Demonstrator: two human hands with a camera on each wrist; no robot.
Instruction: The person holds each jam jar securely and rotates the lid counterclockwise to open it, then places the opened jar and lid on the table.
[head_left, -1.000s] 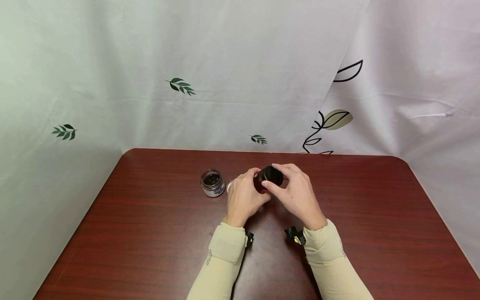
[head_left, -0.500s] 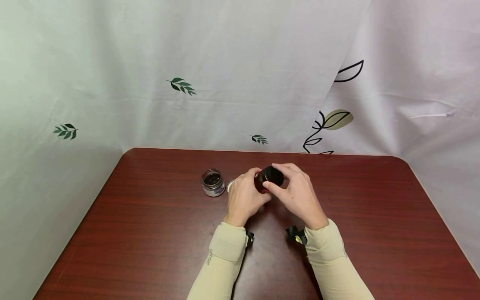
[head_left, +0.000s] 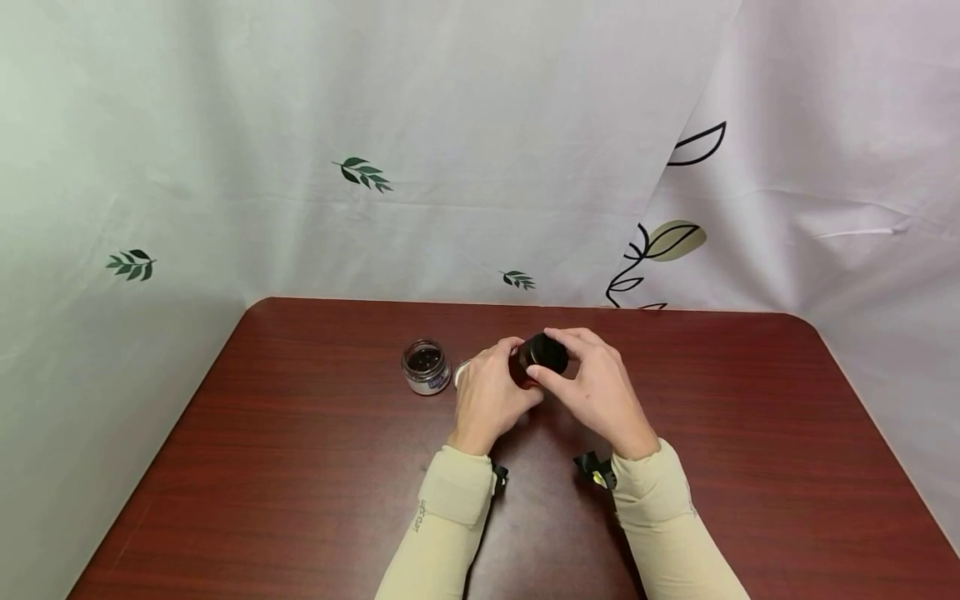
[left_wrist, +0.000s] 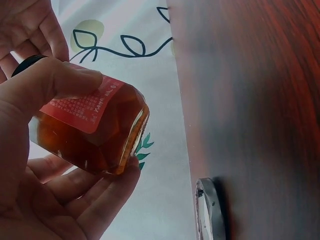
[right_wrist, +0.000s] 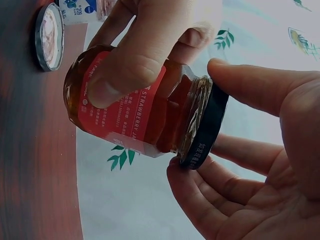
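A glass strawberry jam jar (right_wrist: 170, 125) with a red label is held tilted above the table. My left hand (head_left: 489, 398) grips its body, the thumb lying over the label in the left wrist view. My right hand (head_left: 602, 390) pinches the rim of the black lid (right_wrist: 212, 122), which sits on the jar's mouth. Amber-brown contents show through the glass (left_wrist: 100, 147). Left of my left hand stands an uncovered jar (head_left: 427, 383) of dark contents. Between that jar and my hand lies a loose lid (right_wrist: 50, 37), its pale, smeared inside facing up.
The dark red wooden table (head_left: 300, 467) spreads out on both sides of my forearms. A pale curtain (head_left: 450, 125) with leaf prints hangs right behind its far edge.
Both hands keep the same hold on the jam jar and have barely shifted. The uncovered jar and the loose lid stay where they were.
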